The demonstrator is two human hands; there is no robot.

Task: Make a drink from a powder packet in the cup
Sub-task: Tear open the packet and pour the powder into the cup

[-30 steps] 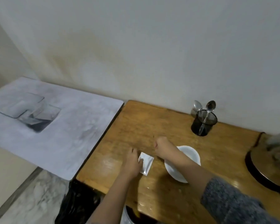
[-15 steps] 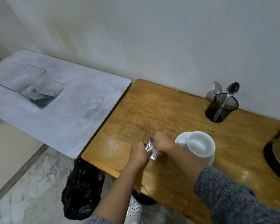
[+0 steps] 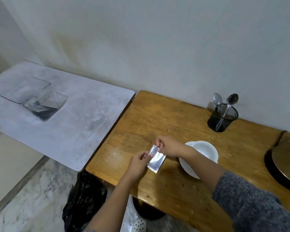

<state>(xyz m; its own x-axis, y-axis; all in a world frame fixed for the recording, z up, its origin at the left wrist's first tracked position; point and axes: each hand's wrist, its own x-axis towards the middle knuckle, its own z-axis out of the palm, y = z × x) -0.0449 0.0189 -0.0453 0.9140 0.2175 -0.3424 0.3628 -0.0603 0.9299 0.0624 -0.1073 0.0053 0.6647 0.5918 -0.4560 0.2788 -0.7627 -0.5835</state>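
Just below the centre of the frame, both hands pinch a small silver foil powder packet [image 3: 156, 159] above the wooden table [image 3: 157, 118]. The left hand [image 3: 137, 163] is closed around the packet's left edge with thumb and fingers. The right hand [image 3: 170, 145] is curled, its thumb and forefinger nipping the packet's upper corner; both hands grip the same top end, close together. The packet's long axis runs from upper left to lower right, its free lower end hanging toward the table edge. The white cup [image 3: 202, 154] stands on a saucer immediately right of the packet, partly behind the right forearm, so the right hand is the nearer one to it. By my reading, the top is about to be torn open, and the packet then needs to travel right to pour. No brand, label or writing is readable on the foil.
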